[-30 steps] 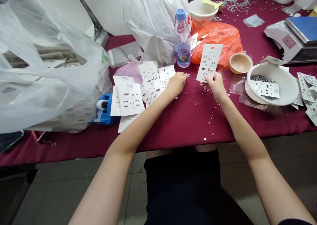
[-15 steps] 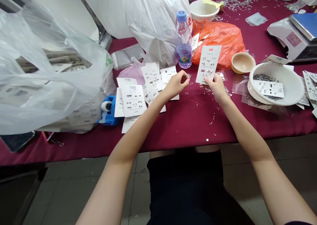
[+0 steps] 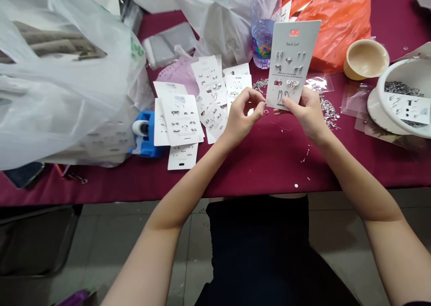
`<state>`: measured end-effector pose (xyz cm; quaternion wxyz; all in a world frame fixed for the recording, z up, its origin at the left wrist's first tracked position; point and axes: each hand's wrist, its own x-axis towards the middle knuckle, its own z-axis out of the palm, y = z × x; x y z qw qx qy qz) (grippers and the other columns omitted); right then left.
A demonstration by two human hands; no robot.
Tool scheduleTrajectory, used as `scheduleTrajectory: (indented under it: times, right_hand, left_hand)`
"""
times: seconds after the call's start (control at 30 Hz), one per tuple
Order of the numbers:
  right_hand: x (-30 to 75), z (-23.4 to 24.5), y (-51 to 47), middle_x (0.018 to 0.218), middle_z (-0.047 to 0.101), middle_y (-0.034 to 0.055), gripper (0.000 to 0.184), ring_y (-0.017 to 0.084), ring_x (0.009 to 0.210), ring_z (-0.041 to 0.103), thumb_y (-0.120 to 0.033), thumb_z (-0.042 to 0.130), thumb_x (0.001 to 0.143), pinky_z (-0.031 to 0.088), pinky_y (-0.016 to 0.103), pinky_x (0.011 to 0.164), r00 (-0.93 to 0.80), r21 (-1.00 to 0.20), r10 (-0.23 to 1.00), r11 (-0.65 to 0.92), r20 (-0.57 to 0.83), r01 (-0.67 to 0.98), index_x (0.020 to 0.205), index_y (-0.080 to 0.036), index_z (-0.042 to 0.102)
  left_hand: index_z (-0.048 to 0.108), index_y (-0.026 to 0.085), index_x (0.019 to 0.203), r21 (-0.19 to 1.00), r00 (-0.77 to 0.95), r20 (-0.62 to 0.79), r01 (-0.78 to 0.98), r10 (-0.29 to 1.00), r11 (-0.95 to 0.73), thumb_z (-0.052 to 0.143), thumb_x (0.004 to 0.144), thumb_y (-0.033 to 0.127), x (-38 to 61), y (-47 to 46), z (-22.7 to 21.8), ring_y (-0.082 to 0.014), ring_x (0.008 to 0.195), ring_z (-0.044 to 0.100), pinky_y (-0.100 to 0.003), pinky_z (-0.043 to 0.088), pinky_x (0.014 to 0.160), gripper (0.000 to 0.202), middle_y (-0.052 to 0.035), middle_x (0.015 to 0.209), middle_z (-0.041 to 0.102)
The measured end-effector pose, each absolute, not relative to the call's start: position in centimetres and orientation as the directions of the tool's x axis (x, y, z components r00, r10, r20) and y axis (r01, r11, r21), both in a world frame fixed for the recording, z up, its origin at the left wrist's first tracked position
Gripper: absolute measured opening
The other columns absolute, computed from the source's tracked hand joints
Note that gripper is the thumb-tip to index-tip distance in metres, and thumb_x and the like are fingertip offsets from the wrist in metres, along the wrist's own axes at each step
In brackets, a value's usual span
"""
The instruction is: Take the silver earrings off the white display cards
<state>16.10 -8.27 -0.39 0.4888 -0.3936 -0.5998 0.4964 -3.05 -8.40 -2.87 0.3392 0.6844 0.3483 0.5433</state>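
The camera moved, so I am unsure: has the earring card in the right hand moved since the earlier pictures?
Yes, toward the water bottle: the earring card now overlaps the bottle, where earlier a gap showed.

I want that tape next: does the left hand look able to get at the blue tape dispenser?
Probably yes: only flat earring cards lie between the left hand and the blue tape dispenser, so nothing tall blocks the way.

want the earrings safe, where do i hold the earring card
Pinch the earring card by its lower edge, coming from the near side, as the right hand does: the earrings fill the middle of the upright card, leaving that edge free.
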Motion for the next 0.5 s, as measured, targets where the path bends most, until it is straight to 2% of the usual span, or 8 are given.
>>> scheduleTrajectory:
  times: [0.2,0.37,0.5]
  right_hand:
    - [15.3,-0.9,-9.4,0.096,0.075,0.0042,0.035,0.02,0.08,0.076,-0.052,0.073,0.088,0.068,0.04,0.078,-0.221,-0.95,0.939,0.292,0.264,0.108,0.102,-0.02,0.071]
    - [14.9,-1.0,-9.9,0.097,0.077,0.0053,0.032,0.021,0.078,0.076,-0.046,0.07,0.089,0.067,0.039,0.074,-0.217,-0.932,0.929,0.334,0.301,0.139,0.106,-0.018,0.071]
    - [15.1,-0.7,-9.9,0.082,0.075,0.0037,0.024,0.02,0.069,0.071,-0.038,0.065,0.091,0.063,0.039,0.069,-0.211,-0.861,0.906,0.417,0.367,0.29,0.102,-0.018,0.072]
  left_hand:
    - [0.057,0.025,0.098,0.817,0.092,0.548,0.156,0.831,-0.556,0.058,0.098,0.052,-3.3,-8.5,-3.5,-0.0119,0.086,0.065,-0.028,0.057,0.078,0.026,-0.0009,0.092,0.063]
    - [0.057,0.025,0.098,0.815,0.085,0.548,0.171,0.832,-0.554,0.058,0.099,0.048,-3.1,-8.7,-3.6,-0.0115,0.086,0.065,-0.027,0.058,0.078,0.024,-0.001,0.093,0.064]
    - [0.058,0.025,0.098,0.743,0.06,0.624,0.263,0.779,-0.615,0.055,0.1,0.045,-3.3,-8.8,-3.2,-0.0135,0.092,0.065,-0.03,0.058,0.082,0.02,-0.0022,0.095,0.064]
